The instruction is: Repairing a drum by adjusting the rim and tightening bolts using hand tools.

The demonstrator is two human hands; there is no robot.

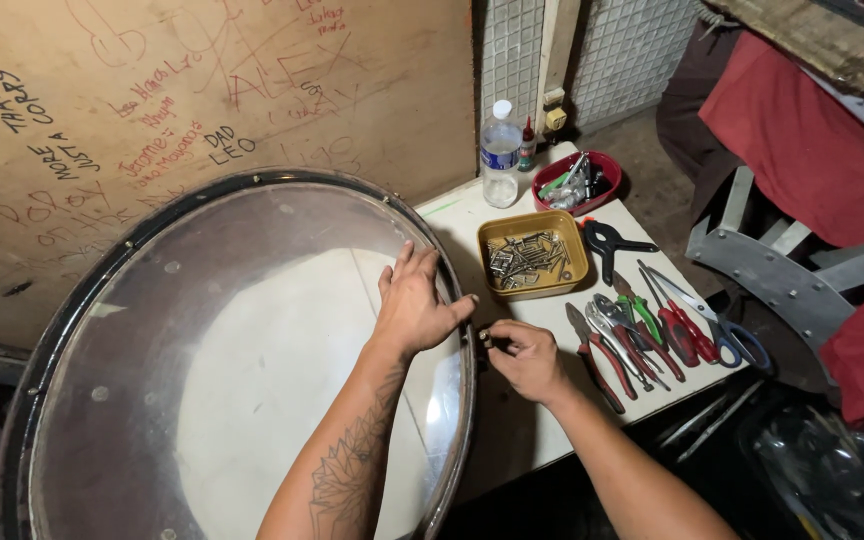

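Left hand (414, 305) lies flat, open, on the big clear-skinned black-rimmed drum (152, 400); right hand (524, 357) pinches a small metal fitting (486, 339) at the rim — it could slip and drop off the near table edge.

Scene lit warmly from above, sharp focus throughout, soft glare seen on the clear drumhead (252, 330), corners darkened, edges slightly bowed by wide lens.

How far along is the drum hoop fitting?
Done: the clear head sits under the black hoop. In hand: left hand presses the drum head, right hand pinches a small metal part at the rim. Left: many metal parts remain in the yellow tray.
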